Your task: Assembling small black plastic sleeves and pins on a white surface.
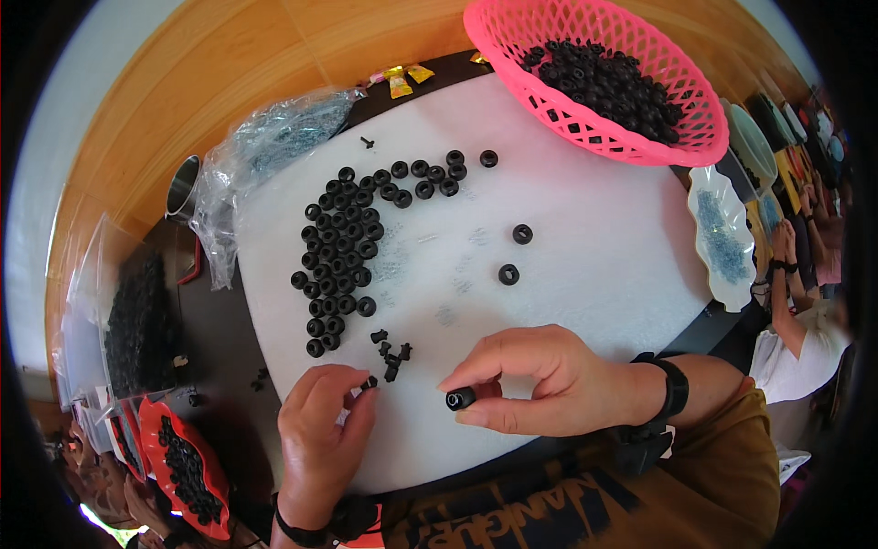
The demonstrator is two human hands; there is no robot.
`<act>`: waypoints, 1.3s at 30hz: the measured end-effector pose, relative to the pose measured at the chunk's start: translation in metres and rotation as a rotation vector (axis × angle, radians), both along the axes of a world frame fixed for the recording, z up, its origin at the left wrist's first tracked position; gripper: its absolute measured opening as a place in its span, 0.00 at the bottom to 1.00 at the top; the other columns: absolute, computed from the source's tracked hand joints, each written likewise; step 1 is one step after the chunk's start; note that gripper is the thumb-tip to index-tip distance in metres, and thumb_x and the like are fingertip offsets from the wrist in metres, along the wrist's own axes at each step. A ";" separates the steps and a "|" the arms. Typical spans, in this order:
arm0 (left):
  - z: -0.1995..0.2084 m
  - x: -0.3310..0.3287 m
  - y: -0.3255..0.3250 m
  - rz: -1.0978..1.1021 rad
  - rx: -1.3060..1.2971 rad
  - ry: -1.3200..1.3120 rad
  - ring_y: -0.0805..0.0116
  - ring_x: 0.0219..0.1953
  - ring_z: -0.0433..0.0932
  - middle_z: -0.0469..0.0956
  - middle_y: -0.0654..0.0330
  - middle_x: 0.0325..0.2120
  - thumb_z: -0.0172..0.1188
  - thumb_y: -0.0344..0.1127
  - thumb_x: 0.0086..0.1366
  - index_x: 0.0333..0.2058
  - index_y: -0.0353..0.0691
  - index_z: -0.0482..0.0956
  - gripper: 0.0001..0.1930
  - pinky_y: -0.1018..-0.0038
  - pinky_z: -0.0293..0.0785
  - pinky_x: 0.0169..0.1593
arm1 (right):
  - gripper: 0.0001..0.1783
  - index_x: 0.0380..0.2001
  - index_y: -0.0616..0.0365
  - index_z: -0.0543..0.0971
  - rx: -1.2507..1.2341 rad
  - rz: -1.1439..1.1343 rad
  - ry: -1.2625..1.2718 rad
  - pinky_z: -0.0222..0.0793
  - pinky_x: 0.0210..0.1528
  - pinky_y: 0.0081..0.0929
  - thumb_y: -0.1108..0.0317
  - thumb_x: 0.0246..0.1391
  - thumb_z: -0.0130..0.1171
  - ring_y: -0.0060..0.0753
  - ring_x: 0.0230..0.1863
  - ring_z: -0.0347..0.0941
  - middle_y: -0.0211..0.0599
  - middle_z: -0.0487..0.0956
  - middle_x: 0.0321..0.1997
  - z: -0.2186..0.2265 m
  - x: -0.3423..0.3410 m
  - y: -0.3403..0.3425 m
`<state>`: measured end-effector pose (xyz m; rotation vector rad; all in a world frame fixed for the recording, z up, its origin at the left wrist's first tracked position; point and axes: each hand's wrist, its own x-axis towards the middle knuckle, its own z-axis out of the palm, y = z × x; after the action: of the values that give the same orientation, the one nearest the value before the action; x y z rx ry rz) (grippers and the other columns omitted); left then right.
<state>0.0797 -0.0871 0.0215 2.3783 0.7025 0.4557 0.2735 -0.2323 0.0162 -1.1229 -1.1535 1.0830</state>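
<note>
My right hand [549,384] pinches a short black cylindrical part [460,399] between thumb and fingers, with its hollow end showing. My left hand [322,425] is closed at the fingertips on a small black plug [369,382], mostly hidden by the fingers. Just beyond the left fingertips lies a little heap of similar small black plugs [391,366]. Farther off on the white padded sheet [604,247], many black rings [347,245] stand in a curved group. Two more stand apart, a far ring [522,234] and a nearer ring [508,274].
A pink lattice basket [512,69] of black parts stands far right, beside a white scalloped dish [707,183] with clear bluish bits. Far left are a clear plastic bag [265,146] and a metal cup [183,188]. A red tray [160,468] of black pieces sits lower left. Other people work at right.
</note>
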 end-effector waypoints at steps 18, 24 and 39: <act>0.032 0.051 -0.012 -0.290 -0.479 -0.386 0.69 0.32 0.74 0.76 0.57 0.32 0.60 0.14 0.48 0.36 0.35 0.78 0.16 0.78 0.69 0.35 | 0.15 0.47 0.60 0.75 0.162 -0.119 0.037 0.66 0.32 0.19 0.73 0.55 0.57 0.20 0.29 0.69 0.32 0.76 0.34 0.009 0.011 -0.007; 0.026 0.048 -0.014 -0.259 -0.459 -0.390 0.70 0.32 0.75 0.76 0.56 0.32 0.62 0.15 0.47 0.36 0.36 0.79 0.16 0.78 0.70 0.34 | 0.15 0.47 0.60 0.75 0.168 -0.113 0.011 0.66 0.32 0.19 0.74 0.55 0.57 0.20 0.28 0.69 0.32 0.75 0.33 0.008 0.010 -0.005; 0.027 0.048 -0.016 -0.285 -0.226 -0.361 0.70 0.26 0.76 0.77 0.57 0.29 0.66 0.18 0.45 0.35 0.40 0.80 0.17 0.79 0.71 0.27 | 0.11 0.41 0.60 0.75 0.054 -0.131 0.227 0.64 0.31 0.15 0.74 0.54 0.59 0.13 0.30 0.66 0.26 0.76 0.34 0.005 0.004 -0.008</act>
<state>0.1275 -0.1034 0.0489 2.0646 0.2323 0.6234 0.2771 -0.2400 0.0217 -0.9907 -0.9131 1.0422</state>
